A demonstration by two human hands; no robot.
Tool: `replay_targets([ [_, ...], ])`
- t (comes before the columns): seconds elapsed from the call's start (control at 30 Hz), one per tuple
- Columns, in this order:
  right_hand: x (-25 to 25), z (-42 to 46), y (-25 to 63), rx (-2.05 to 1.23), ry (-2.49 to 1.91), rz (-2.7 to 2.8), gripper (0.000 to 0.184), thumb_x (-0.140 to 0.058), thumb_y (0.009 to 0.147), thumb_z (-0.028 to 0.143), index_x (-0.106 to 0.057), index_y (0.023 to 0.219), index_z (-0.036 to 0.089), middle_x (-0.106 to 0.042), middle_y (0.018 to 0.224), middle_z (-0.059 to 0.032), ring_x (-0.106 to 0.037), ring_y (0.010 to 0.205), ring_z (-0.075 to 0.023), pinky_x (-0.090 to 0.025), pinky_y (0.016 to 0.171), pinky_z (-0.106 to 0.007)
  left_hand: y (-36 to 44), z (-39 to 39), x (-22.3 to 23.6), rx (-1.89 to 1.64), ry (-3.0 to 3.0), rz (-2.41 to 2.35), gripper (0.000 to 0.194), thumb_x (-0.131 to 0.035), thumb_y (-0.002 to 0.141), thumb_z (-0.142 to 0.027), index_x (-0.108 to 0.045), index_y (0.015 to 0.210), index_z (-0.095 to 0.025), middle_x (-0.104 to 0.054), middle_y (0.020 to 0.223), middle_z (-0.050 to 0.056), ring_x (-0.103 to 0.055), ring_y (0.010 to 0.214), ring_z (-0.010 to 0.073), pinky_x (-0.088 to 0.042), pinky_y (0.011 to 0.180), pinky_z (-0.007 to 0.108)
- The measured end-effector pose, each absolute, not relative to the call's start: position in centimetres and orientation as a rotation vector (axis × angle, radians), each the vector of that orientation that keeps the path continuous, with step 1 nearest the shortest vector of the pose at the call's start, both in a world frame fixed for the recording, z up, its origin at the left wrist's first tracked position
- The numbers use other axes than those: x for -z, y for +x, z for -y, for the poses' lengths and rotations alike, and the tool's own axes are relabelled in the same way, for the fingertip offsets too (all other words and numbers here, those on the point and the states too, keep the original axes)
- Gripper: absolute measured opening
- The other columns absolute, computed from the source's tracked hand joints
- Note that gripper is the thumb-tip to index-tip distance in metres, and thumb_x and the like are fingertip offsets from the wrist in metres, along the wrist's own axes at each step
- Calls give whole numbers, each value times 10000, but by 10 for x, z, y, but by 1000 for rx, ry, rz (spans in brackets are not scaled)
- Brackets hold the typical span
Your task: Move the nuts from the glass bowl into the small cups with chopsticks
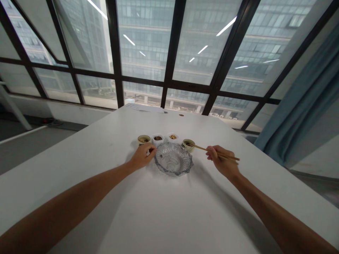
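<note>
A clear cut-glass bowl (173, 161) stands on the white table (164, 211) between my hands. My left hand (143, 155) rests at the bowl's left rim, fingers curled, thumb and fingertips touching the edge. My right hand (221, 160) is closed on a pair of wooden chopsticks (209, 150), whose tips reach into a small round cup (188, 144) behind the bowl's right side. Behind the bowl stand two small white square dishes (158, 138) (172, 137) holding bits of food, and another round cup (143, 139) at the left.
A small brown object (181, 115) and flat papers (144, 107) lie near the table's far edge. Beyond it is a large window with dark frames (169, 84). A blue curtain (304, 106) hangs at the right.
</note>
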State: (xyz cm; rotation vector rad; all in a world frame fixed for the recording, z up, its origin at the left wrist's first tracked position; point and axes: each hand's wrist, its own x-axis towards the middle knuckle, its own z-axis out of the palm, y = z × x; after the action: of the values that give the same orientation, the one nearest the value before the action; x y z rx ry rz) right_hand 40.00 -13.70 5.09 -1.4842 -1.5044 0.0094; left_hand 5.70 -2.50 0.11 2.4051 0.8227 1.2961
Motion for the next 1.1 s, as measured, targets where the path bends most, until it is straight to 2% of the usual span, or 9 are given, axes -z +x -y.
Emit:
replay_targets([
  [0.13,-59,146,376,-40,-1346,1441,622,-533,917,742,-718,773,166,-728,653,-82,-668,507,-174,-536,466,-266,57,26,-1,-1305,2404,-809,204,-522,936,-282,-654,822,-175,-661,751,30,-589,702,148,-496,713,281],
  [0.3,-56,151,334,-462,-1239,1546,611,-584,883,749,-703,738,168,-715,619,-70,-642,469,-156,-524,431,-244,57,25,-1,-1296,2402,-842,211,-524,939,-292,-651,816,-178,-657,749,28,-585,707,150,-500,719,282],
  [0.47,-48,139,316,-608,-1234,1487,632,-618,826,790,-689,722,170,-714,627,-71,-639,473,-151,-522,430,-237,57,24,0,-1290,2409,-822,207,-530,941,-291,-657,826,-175,-655,755,29,-587,706,150,-497,711,281],
  [0.83,-46,132,313,-589,-1252,1568,642,-584,842,801,-671,680,185,-690,576,-58,-637,451,-164,-518,414,-249,58,24,2,-1314,2411,-807,172,-535,928,-256,-648,823,-180,-653,752,27,-591,709,154,-488,706,283],
  [1.1,-39,128,319,-556,-1168,1480,590,-578,897,739,-672,746,176,-684,570,-46,-621,415,-161,-490,369,-247,58,24,1,-1325,2420,-793,180,-525,928,-260,-642,820,-179,-657,754,28,-594,709,150,-490,712,281],
])
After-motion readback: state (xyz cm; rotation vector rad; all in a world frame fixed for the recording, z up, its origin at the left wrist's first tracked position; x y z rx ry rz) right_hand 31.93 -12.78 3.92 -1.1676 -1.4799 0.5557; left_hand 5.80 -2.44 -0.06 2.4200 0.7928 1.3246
